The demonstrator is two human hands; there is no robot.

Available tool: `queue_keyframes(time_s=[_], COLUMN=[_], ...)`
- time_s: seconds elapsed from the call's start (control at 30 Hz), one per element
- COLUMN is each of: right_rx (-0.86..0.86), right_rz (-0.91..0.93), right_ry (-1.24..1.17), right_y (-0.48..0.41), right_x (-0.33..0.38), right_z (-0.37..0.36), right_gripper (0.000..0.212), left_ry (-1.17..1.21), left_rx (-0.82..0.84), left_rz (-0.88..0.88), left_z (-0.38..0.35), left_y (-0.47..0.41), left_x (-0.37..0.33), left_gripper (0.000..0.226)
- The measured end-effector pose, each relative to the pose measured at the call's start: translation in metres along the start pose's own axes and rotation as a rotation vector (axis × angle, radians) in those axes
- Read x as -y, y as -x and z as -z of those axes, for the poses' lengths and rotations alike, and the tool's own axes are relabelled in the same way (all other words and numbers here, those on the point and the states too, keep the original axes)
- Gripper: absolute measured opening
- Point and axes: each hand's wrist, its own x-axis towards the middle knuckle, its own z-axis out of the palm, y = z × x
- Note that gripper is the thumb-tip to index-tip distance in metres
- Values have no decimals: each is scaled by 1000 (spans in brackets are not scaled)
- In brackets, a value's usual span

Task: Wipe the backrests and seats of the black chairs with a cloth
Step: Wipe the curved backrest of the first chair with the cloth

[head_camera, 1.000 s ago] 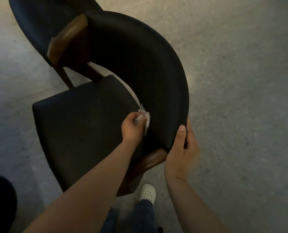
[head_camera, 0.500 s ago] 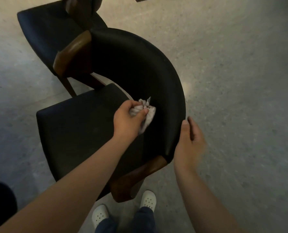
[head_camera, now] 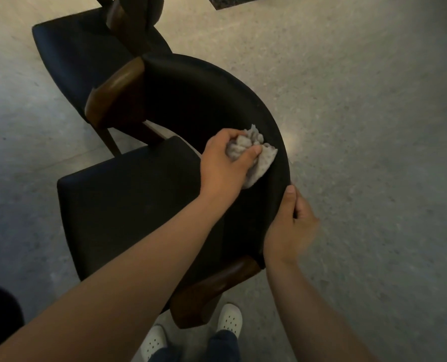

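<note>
Cloth [head_camera: 256, 155], grey and crumpled, is bunched in your left hand [head_camera: 225, 165] and pressed against the inner face of the black chair's curved backrest [head_camera: 204, 100], above the seat [head_camera: 128, 199]. Your right hand [head_camera: 290, 226] grips the backrest's edge nearby, thumb on top. A second black chair [head_camera: 73, 56] stands behind.

floor [head_camera: 360, 126]: pale grey, speckled, dull sheen, fills most of the view. small bright glare spot [head_camera: 292, 139] on it, right of centre. two white shoes with perforated tops at the bottom edge: left shoe [head_camera: 153, 342] lower, right shoe [head_camera: 229, 320] a little higher, apart. dark blue trouser legs [head_camera: 222, 346] over them, cut off by the frame. corner of a dark speckled slab [head_camera: 240, 1] at the top edge. dark rounded shape [head_camera: 0, 317] at lower left, too dim to identify.
</note>
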Motion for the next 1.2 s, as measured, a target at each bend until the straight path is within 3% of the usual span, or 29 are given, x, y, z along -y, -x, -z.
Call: queue_keyframes(time_s=[0.13,0.33,0.57,0.77,0.87,0.97,1.2], right_rx=[-6,-9,-23,-21,-12,-18,-23], right_rz=[21,27,9,23,30,44,3], right_ry=[19,18,60,49,43,57,58], right_y=[1,0,2,2,1,1,1], right_x=[0,4,6,7,7,8,10], right_z=[0,1,0,0,1,1,0], right_gripper=[37,30,32,32,31,30,30], left_ry=[24,-157,-92,-104,-247,-268,-21], left_rx=[46,29,-197,-100,-103,-143,-177], left_rz=[-44,-183,126,-79,-150,-168,75], left_z=[-16,-35,-22,-41,-55,-55,-43], left_y=[-9,-8,-12,-17,-23,-22,-8], left_x=[-11,-1,11,-16,-20,-13,5], left_gripper=[27,34,16,35,49,45,22])
